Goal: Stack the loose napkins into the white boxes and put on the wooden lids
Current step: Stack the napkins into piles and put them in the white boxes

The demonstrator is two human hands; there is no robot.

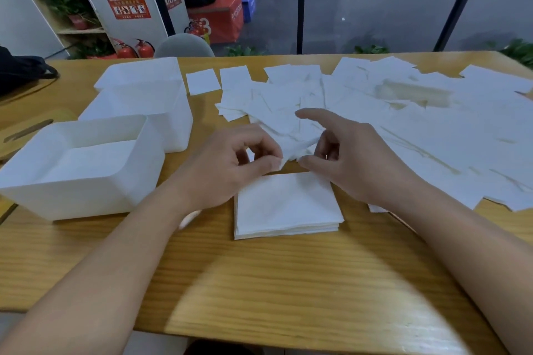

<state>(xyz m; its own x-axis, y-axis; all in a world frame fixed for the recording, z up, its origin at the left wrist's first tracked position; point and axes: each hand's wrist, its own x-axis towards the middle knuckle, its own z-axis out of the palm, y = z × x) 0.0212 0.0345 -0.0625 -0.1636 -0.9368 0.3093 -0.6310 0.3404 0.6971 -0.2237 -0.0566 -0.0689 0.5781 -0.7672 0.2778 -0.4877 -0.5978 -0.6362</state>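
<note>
Stack far edge: the squared napkin stack (pixel 285 207) runs under the left hand (pixel 230 164) and right hand (pixel 354 158).
Wooden lid: left of the left hand, the lid (pixel 26 131) sits mostly behind the nearest box (pixel 80 181).
Forearms: cut off at the bottom edge.
Worktop: the worktop (pixel 274 282) is smeared by blur near the bottom.

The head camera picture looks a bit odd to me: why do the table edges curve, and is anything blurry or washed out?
Head view: the wide-angle lens bends the table edges; the forearms near the bottom are softly blurred; the loose napkins and white boxes are bright with little surface detail; the left hand and right hand cast soft shadows on the wood.
</note>
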